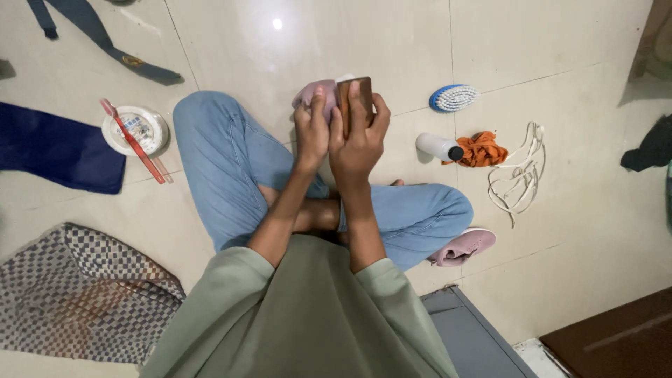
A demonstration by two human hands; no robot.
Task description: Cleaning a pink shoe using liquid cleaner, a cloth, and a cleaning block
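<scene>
Your left hand (311, 129) clutches the soft pink shoe (313, 93) above your knees, steadying it, while your right hand (357, 136) grasps the brown wooden brush (353, 98) pressed against it to scrub.

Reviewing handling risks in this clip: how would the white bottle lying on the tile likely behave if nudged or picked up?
The white bottle lies on its side on glossy floor tile, so a nudge would probably roll it. It looks like rigid plastic, likely stiff and light. Its dark cap touches the orange cloth, which may stop rolling that way.
</scene>
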